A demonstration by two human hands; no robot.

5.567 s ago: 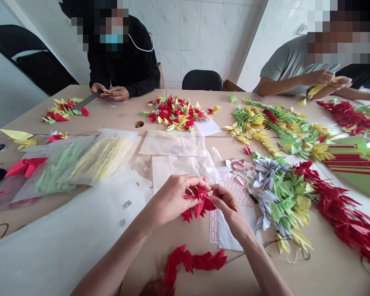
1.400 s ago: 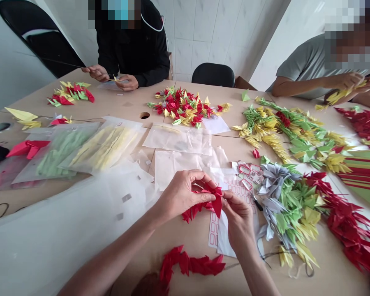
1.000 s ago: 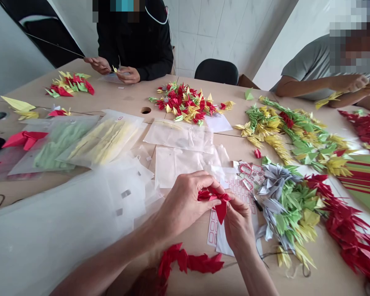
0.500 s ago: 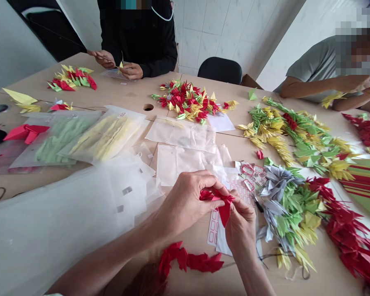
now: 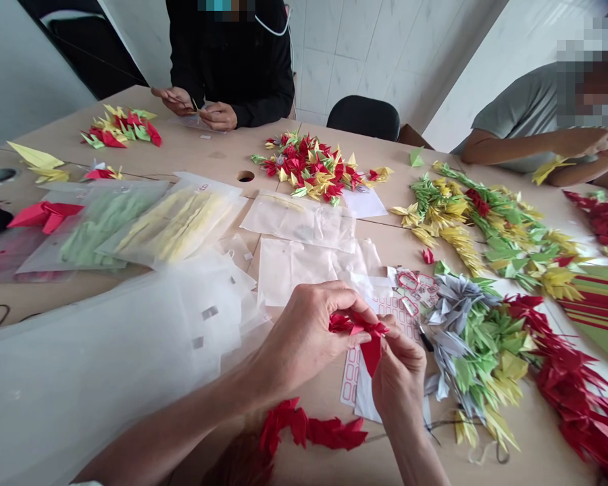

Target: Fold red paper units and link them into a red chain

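Observation:
Between my two hands is a red folded paper crane (image 5: 371, 356), with a pointed flap hanging down. My left hand (image 5: 309, 331) is closed on its left side, fingers over the top and thumb in front; more red folds show under the fingers. My right hand (image 5: 401, 361) pinches the crane's right end between thumb and fingertips. Part of the paper is hidden behind the fingers. Below my hands, a row of red folded cranes (image 5: 329, 432) lies on the table near its front edge.
Translucent plastic bags (image 5: 106, 364) cover the left side, near filled bags of yellow paper pieces (image 5: 177, 219). Grey, green and yellow cranes (image 5: 479, 344) are heaped at right beside red ones (image 5: 572, 385). A mixed pile (image 5: 309, 162) lies further back. Two people work across the table.
My right hand has shifted slightly to the right, still pinching the crane. My left hand stays almost still. Across the table, the person in black has moved their hands a little.

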